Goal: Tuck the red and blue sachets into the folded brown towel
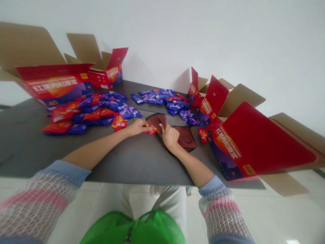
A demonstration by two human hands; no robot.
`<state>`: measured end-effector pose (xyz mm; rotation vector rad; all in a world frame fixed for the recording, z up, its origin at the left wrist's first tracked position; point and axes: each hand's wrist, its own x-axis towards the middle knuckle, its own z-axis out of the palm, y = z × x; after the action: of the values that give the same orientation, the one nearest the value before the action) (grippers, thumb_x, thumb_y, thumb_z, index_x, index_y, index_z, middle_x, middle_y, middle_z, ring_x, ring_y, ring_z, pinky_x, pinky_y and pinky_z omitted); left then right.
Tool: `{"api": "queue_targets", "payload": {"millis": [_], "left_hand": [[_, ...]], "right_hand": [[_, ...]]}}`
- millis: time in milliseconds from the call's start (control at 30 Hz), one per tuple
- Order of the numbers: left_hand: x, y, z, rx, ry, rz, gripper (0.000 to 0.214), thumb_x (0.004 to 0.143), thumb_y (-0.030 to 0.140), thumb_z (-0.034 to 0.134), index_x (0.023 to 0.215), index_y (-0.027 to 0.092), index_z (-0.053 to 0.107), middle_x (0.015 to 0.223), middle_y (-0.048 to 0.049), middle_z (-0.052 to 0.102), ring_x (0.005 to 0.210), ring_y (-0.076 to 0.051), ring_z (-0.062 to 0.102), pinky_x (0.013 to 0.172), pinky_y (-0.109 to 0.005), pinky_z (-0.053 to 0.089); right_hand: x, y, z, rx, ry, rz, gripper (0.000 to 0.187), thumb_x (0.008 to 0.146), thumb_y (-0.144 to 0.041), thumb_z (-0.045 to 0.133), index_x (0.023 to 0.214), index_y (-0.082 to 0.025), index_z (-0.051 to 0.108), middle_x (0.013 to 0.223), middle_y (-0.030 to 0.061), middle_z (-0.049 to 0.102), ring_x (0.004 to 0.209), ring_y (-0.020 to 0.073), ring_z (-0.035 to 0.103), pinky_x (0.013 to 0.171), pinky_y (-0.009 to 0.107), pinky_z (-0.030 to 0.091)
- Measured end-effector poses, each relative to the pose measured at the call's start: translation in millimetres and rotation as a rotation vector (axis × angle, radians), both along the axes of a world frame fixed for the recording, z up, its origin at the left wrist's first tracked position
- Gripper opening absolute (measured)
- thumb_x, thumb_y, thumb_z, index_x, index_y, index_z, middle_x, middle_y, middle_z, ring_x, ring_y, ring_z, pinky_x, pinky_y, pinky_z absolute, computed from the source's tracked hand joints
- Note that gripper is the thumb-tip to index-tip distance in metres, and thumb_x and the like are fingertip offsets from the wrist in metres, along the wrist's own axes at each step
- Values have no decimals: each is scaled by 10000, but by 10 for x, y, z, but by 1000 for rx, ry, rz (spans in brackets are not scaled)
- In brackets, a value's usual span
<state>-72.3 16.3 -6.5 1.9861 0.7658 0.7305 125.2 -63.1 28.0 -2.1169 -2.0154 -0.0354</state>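
Observation:
My left hand (pixel 138 127) is closed on one end of a small red sachet (pixel 151 129) above the grey table. My right hand (pixel 169 136) grips a brown cloth (pixel 157 120) with dark edging, pinched between thumb and fingers. A fold of the cloth lies against the sachet. More of the brown fabric rests on the table under and beyond my right wrist. Left of my left hand, a red sachet (pixel 118 122) lies at the edge of a large heap of red and purple sachets (pixel 93 110).
Open red cartons stand at the left (pixel 58 84) and right (pixel 230 145), their flaps spread outward. A second pile of mostly purple sachets (pixel 162 97) lies near the wall. A lone red sachet (pixel 203 135) sits beside the right carton. The table's front edge (pixel 152 183) is close to my lap.

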Motion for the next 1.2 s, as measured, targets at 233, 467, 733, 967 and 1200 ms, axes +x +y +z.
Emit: {"api": "queue_targets", "payload": {"millis": [233,467,733,967,1200], "left_hand": [[49,38,-88,229,-11,-5,352,815,447,649,951,127,704,920,-67,733,828,-176,657,809,-287,530],[-17,-12,22,231,134,-114,228,818,351,656,931,172,741,956,-57,750,892,-187,676,902,-286,513],[-4,-29,-33,183,104,-114,385,796,414,688,1069,144,725,1015,-82,746,983,-223,664,969,-349,499],[178,-177,-49,-71,41,-39,535,629,384,844,1084,135,714,1055,-108,745,915,-244,693,875,-382,558],[281,-234,48,-48,-40,16,534,642,410,841,1081,136,712,1066,-112,736,1070,-269,655,1025,-446,487]], "right_hand": [[18,26,-52,-17,87,47,649,986,-629,203,1225,-219,646,979,146,758,930,298,729,752,360,523],[158,32,-107,-18,236,197,652,911,-731,339,1169,-229,666,1018,97,763,972,273,716,763,299,489],[126,89,-146,-2,182,127,688,965,-680,184,1113,-236,688,1027,88,760,967,249,713,766,294,493],[85,132,-75,-27,133,82,726,952,-695,149,1144,-240,681,1015,104,754,953,259,707,783,333,519],[19,105,-65,-13,112,65,787,978,-643,79,1009,-165,703,931,152,745,905,279,714,778,365,520]]}}
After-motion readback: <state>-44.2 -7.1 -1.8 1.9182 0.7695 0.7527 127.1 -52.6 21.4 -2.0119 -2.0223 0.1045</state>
